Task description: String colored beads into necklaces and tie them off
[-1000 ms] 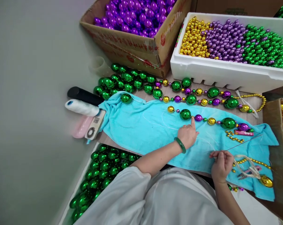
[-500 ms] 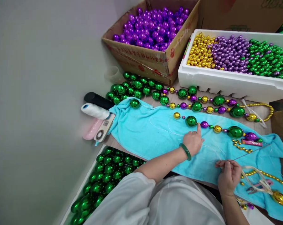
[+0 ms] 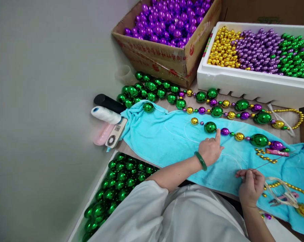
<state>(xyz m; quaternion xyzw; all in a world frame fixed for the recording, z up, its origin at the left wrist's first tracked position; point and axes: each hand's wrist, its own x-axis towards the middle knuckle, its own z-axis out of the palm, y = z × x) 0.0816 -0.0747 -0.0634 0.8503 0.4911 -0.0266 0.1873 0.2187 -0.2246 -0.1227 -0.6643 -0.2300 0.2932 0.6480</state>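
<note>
Towel (image 3: 152, 141) carries the bead row (image 3: 239, 136), laid along its far side; only the view has shifted slightly, and the row is no longer than a moment ago. The hands stay apart: the left hand (image 3: 210, 151), gripping nothing visible, points its index fingertip at the row; the right hand (image 3: 251, 188) pinches a thin needle (image 3: 264, 164).

Index finger (image 3: 218, 135) extended, the left grip (image 3: 209, 150) lies palm-down, while the right grip (image 3: 251, 185) is curled in a pinch
</note>
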